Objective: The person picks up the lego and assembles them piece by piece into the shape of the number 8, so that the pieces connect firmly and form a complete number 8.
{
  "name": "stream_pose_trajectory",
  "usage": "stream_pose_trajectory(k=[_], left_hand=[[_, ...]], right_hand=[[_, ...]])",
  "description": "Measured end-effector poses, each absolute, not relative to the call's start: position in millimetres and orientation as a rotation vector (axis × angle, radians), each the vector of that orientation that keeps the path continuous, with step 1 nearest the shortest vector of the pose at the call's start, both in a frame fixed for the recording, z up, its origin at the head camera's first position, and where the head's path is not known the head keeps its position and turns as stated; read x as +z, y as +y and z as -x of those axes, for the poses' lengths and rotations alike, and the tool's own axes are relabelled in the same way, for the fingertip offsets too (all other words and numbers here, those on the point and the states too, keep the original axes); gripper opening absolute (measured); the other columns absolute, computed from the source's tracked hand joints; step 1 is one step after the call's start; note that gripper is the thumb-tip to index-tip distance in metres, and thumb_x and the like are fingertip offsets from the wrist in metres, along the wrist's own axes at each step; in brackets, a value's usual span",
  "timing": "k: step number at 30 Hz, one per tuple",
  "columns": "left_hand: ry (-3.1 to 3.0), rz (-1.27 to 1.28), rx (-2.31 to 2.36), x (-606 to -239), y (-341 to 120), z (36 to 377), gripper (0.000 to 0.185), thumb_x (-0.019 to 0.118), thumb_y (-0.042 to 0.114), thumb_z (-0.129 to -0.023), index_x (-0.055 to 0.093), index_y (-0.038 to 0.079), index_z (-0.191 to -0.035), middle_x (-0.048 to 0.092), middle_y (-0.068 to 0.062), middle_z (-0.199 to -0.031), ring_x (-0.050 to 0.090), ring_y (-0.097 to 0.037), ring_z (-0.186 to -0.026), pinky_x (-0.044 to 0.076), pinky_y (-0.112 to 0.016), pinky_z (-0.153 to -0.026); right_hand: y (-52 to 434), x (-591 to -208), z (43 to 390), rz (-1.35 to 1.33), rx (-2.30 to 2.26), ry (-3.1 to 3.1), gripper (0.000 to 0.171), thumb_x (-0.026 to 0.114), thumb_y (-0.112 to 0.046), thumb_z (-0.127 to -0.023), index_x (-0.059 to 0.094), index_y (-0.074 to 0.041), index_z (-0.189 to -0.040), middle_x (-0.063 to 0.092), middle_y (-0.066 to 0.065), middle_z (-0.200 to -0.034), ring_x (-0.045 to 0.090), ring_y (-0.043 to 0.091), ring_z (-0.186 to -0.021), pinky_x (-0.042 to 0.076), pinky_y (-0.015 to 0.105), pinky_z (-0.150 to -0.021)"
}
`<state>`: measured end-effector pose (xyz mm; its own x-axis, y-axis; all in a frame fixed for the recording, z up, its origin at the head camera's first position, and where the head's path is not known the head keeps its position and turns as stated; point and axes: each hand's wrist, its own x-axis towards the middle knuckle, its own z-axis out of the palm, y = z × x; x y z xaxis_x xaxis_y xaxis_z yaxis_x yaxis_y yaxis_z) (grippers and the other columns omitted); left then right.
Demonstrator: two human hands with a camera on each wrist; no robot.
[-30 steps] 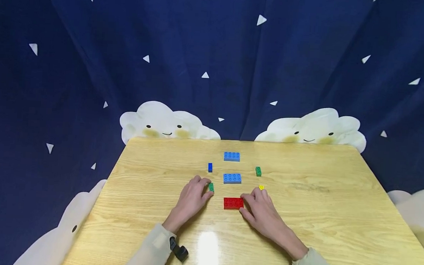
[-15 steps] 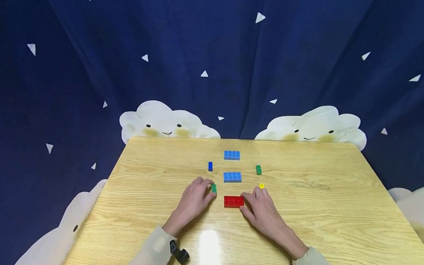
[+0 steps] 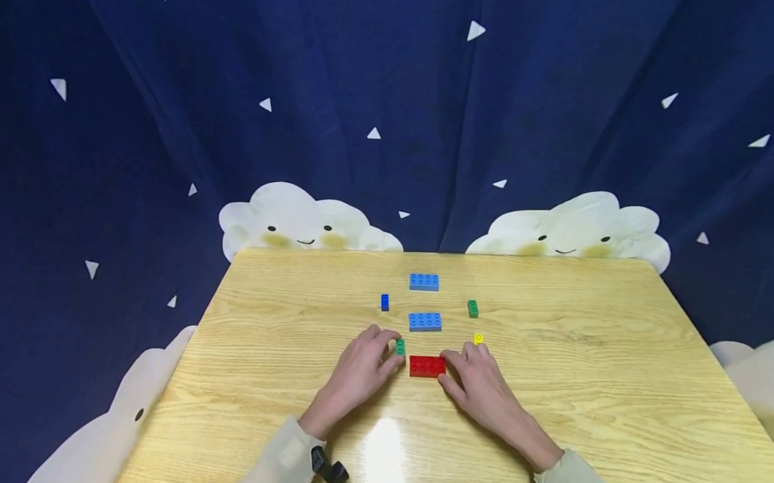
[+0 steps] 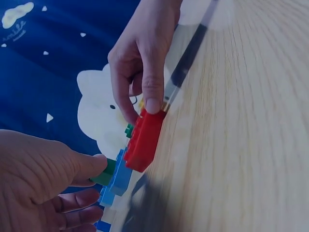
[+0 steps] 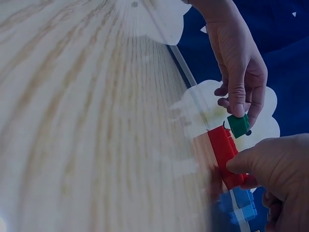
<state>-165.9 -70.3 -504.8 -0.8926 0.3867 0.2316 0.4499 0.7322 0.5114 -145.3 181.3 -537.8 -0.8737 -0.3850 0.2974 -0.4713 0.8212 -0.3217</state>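
Observation:
My left hand [image 3: 359,370] pinches a small green toy brick [image 3: 400,347] between thumb and fingers, just left of the red brick. In the right wrist view that green brick [image 5: 238,125] is held above the level of the red brick's far end. My right hand [image 3: 482,381] grips the right end of the long red brick [image 3: 425,367], thumb on the near side and a finger on the far side. The red brick [image 4: 144,140] lies on the table with its studs up. In the left wrist view, part of the green brick [image 4: 107,172] is hidden behind the left thumb.
Two light blue bricks, a nearer one [image 3: 425,321] and a farther one [image 3: 423,282], lie beyond the red brick. A small dark blue brick [image 3: 384,302] sits left, another green brick [image 3: 472,309] right. A yellow brick [image 3: 478,339] is just past the right fingers. Wooden table [image 3: 550,396].
My left hand has moved right with the green brick, bringing it close to the red brick's left end. The right hand and red brick have stayed in place.

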Motion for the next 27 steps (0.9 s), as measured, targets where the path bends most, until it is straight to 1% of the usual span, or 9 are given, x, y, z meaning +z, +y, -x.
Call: stream_pose_trajectory(k=[5,15,23,27], left_hand=[[-2.828,0.717,-0.869,-504,-66,161,0.034,0.077,0.026,-0.097,0.070,0.009,-0.126,0.056,0.000,-0.088,0.046,-0.011,-0.073,0.040,-0.024,-0.063],[-2.843,0.733,-0.884,-507,-61,158,0.034,0.077,0.025,-0.097,0.071,0.009,-0.126,0.058,-0.003,-0.090,0.046,-0.012,-0.073,0.040,-0.024,-0.062],[-2.827,0.759,-0.867,-508,-58,157,0.034,0.078,0.027,-0.097,0.071,0.009,-0.125,0.056,-0.001,-0.088,0.045,-0.012,-0.073,0.039,-0.024,-0.062],[-2.822,0.779,-0.856,-508,-57,157,0.034,0.077,0.027,-0.097,0.071,0.008,-0.125,0.057,-0.002,-0.088,0.045,-0.012,-0.073,0.038,-0.023,-0.062]], right_hand=[[181,-539,145,-0.664,0.569,-2.783,0.037,0.080,-0.026,-0.093,0.073,-0.005,-0.122,0.046,-0.004,-0.083,0.035,0.018,-0.081,0.030,0.030,-0.073],[180,-540,146,-0.661,0.565,-2.776,0.036,0.081,-0.026,-0.093,0.073,-0.006,-0.122,0.046,-0.005,-0.083,0.034,0.017,-0.079,0.030,0.029,-0.072],[179,-540,147,-0.677,0.563,-2.751,0.036,0.082,-0.025,-0.092,0.074,-0.006,-0.121,0.047,-0.004,-0.081,0.034,0.017,-0.077,0.029,0.029,-0.071],[180,-539,147,-0.676,0.570,-2.748,0.035,0.081,-0.024,-0.092,0.073,-0.006,-0.121,0.047,-0.004,-0.082,0.034,0.017,-0.078,0.030,0.029,-0.071]])
